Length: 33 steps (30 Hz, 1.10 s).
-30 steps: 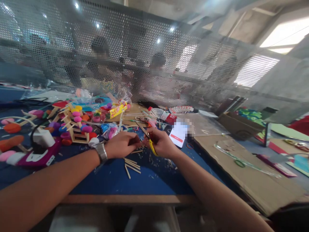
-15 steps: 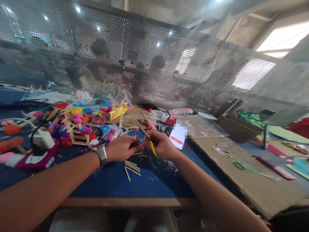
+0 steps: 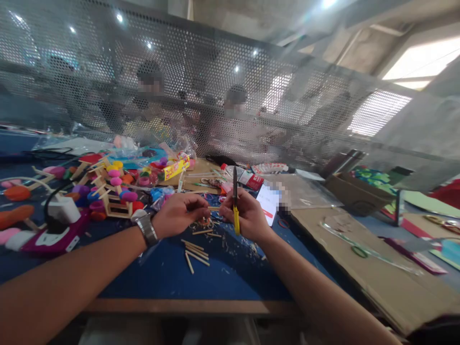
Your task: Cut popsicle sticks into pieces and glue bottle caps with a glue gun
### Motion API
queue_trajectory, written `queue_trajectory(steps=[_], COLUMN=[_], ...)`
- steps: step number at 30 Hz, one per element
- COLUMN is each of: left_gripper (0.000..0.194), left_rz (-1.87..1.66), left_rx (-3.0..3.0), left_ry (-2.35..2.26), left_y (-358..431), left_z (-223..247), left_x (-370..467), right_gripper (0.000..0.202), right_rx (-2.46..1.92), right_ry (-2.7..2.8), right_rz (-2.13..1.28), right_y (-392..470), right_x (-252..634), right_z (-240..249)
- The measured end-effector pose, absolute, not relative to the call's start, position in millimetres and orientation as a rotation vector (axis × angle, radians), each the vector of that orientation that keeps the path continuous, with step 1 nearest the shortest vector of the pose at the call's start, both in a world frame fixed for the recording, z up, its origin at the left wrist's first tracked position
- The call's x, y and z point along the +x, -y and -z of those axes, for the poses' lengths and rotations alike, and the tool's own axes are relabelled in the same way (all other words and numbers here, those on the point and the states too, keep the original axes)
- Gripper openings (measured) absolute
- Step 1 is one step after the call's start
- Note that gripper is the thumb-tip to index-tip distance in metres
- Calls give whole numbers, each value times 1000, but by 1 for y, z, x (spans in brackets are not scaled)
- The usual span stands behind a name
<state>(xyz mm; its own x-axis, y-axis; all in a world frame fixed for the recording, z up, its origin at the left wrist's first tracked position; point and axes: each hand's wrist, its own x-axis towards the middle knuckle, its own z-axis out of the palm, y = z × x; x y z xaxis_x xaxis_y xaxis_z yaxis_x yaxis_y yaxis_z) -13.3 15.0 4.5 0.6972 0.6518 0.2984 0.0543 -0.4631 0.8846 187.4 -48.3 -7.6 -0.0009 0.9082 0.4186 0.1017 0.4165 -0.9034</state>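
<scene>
My right hand (image 3: 250, 214) is closed around a pair of scissors (image 3: 236, 220) with yellow handles, the dark blades pointing up. A short thin wooden stick (image 3: 214, 208) spans the gap between the fingertips of both hands. My left hand (image 3: 181, 214), with a metal watch on its wrist, pinches the left end of that stick. Below the hands, several cut wooden sticks (image 3: 196, 250) lie on the blue tabletop (image 3: 158, 278), with small shavings scattered around them.
To the left stand wooden stick frames (image 3: 118, 209) among colourful clay pieces and a purple power strip (image 3: 53, 242) with a white charger. A lit phone (image 3: 268, 201) and a red-labelled bottle (image 3: 251, 180) lie behind my right hand. Cardboard (image 3: 345, 254) covers the right side.
The scissors have turned from slanting left to pointing nearly straight up. My hands have moved slightly apart, and the stick between them now shows.
</scene>
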Motion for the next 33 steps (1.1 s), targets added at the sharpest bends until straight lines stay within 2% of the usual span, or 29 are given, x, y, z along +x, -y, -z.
queue_trajectory(steps=[8,17,33], left_gripper=[26,24,38], left_rz=[-725,-758,-727], left_rx=[1762,1668,1553], left_ry=[-512,-606,-578], left_y=[-14,-11,-9], left_z=[-4,-12,-11], left_x=[-11,-10,-8], right_gripper=[43,46,48], right_rx=[-973,-960,-893], right_ry=[1463,1406,1347], right_rz=[-762,-799,-774], right_y=[49,52,53], right_x=[188,179,173], right_z=[3,3,8])
